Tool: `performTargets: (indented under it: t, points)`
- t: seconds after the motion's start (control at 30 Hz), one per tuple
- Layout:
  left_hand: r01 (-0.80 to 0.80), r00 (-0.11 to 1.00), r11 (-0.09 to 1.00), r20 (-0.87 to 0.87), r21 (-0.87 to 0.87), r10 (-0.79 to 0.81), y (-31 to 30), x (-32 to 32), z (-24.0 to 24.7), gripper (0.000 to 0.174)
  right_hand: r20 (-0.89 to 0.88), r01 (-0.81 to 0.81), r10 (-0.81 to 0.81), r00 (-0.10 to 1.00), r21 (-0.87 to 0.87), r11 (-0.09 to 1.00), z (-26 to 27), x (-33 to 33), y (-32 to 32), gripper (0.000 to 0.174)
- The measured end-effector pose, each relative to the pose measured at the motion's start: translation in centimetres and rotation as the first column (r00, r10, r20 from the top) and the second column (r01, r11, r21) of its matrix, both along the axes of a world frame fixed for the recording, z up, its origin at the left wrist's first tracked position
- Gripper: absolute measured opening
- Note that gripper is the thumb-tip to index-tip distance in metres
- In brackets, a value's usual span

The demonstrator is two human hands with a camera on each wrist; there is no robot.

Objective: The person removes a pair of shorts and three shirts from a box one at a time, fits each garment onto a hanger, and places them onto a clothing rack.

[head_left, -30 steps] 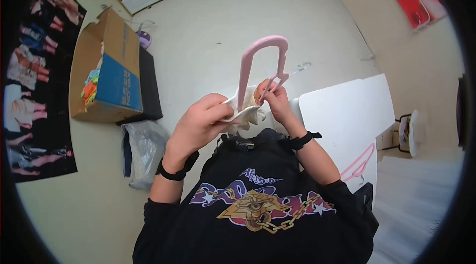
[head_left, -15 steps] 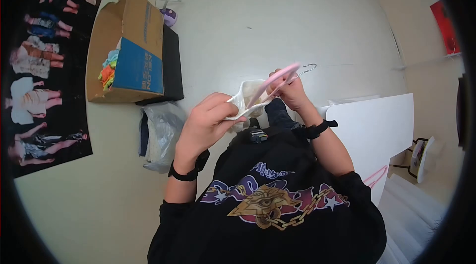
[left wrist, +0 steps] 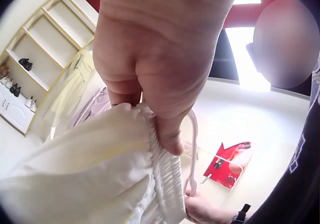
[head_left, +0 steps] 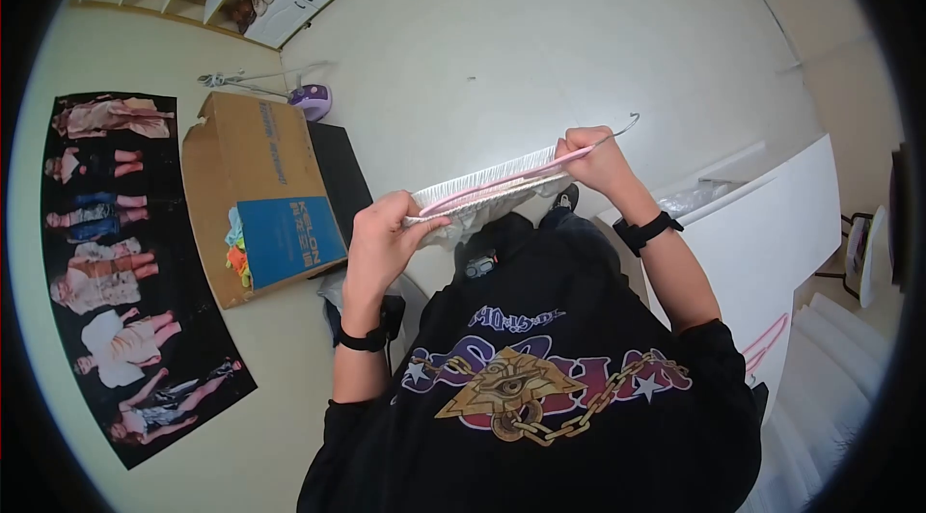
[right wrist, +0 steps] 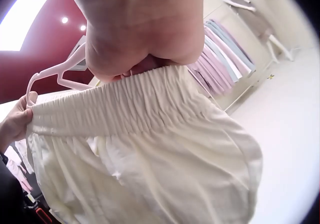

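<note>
Cream elastic-waist shorts (right wrist: 150,149) hang between both hands, with the gathered waistband stretched out sideways. My left hand (head_left: 381,229) pinches one end of the waistband, its thumb lying along the fabric. At the other end, my right hand (head_left: 595,164) grips the waistband together with a pink hanger (right wrist: 52,71). The hanger runs along the inside of the waistband in the head view, and its metal hook (head_left: 627,122) sticks out past the right hand. Its far end reaches the left hand in the right wrist view. The right fingertips are partly hidden behind the waistband.
A cardboard box (head_left: 289,238) with bright clothes stands at left, near a purple appliance (head_left: 312,100). A white table (head_left: 762,233) is at right, with another pink hanger (head_left: 767,344) on it. Shoes sit on a shelf unit (head_left: 289,21) at the back left.
The pink hanger has tipped from standing up out of the waistband to lying along it. My hands have moved apart, drawing the waistband wide. The head view has shifted.
</note>
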State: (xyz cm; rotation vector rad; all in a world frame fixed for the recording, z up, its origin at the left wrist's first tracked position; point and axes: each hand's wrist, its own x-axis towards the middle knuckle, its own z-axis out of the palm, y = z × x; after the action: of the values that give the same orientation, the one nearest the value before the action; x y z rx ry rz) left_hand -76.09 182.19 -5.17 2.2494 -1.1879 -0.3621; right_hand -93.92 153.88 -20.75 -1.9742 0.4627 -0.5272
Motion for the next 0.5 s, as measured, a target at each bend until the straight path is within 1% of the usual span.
performTargets:
  t: [0.07, 0.1, 0.13, 0.17, 0.2, 0.23, 0.27, 0.3, 0.33, 0.4, 0.43, 0.47, 0.5]
  points:
    - [-0.001, 1.000, 1.000, -0.013, -0.006, 0.001, -1.1, 1.7, -0.1, 0.043, -0.110, 0.019, -0.027, 0.994, -0.070, 0.997, -0.1, 0.3, -1.3, 0.023]
    - [-0.012, 1.000, 1.000, -0.001, -0.008, 0.012, -1.7, 2.8, -0.4, 0.043, -0.093, 0.004, -0.009, 0.996, -0.057, 0.998, -0.1, 0.6, -1.9, 0.016]
    - [-0.026, 1.000, 1.000, 0.009, -0.013, 0.026, -2.4, 4.0, -0.7, 0.042, -0.108, 0.002, -0.008, 0.994, -0.054, 0.999, -0.1, 1.2, -2.4, 0.016]
    - [0.004, 0.996, 0.998, 0.088, 0.056, -0.009, -3.1, 5.1, -0.4, 0.040, -0.073, 0.023, -0.030, 0.997, -0.087, 0.996, 0.0, 1.9, -2.5, 0.020]
    - [0.006, 0.997, 0.998, 0.071, 0.060, -0.010, -4.0, 6.5, -0.8, 0.040, -0.039, 0.046, -0.051, 0.998, -0.118, 0.992, 0.0, 2.8, -3.0, 0.025]
    - [0.067, 0.994, 0.998, 0.084, 0.005, -0.067, -5.1, 8.0, -1.3, 0.039, -0.055, 0.048, -0.055, 0.997, -0.116, 0.992, -0.4, 3.5, -3.5, 0.025]
    - [0.129, 0.987, 0.990, 0.101, -0.053, -0.123, -6.3, 9.5, -1.6, 0.037, -0.069, -0.001, -0.015, 0.997, -0.228, 0.974, -0.8, 4.5, -4.0, 0.022]
    - [0.174, 0.977, 0.984, 0.128, -0.043, -0.168, -7.6, 10.7, -1.5, 0.035, -0.086, -0.047, 0.019, 0.996, -0.340, 0.939, -1.0, 5.5, -4.7, 0.019]
    - [0.188, 0.976, 0.981, 0.122, -0.055, -0.181, -9.2, 12.4, -1.7, 0.035, -0.095, -0.036, 0.003, 0.995, -0.350, 0.936, -1.1, 6.8, -5.5, 0.019]
    - [0.331, 0.932, 0.940, 0.185, -0.087, -0.311, -12.2, 15.7, -2.4, 0.035, -0.218, -0.036, -0.060, 0.974, -0.412, 0.911, 0.1, 10.3, -6.1, 0.018]
    - [0.387, 0.914, 0.904, 0.204, -0.180, -0.351, -13.6, 17.6, -3.5, 0.037, -0.236, -0.022, -0.094, 0.967, -0.446, 0.895, 0.4, 12.5, -6.3, 0.023]
    - [0.405, 0.908, 0.890, 0.212, -0.212, -0.362, -15.0, 19.5, -3.1, 0.037, -0.237, -0.005, -0.122, 0.964, -0.476, 0.880, 1.4, 14.9, -6.8, 0.023]
    - [0.388, 0.915, 0.907, 0.187, -0.161, -0.358, -16.4, 21.2, -2.2, 0.037, -0.281, 0.008, -0.147, 0.948, -0.443, 0.896, 2.6, 17.1, -7.0, 0.022]
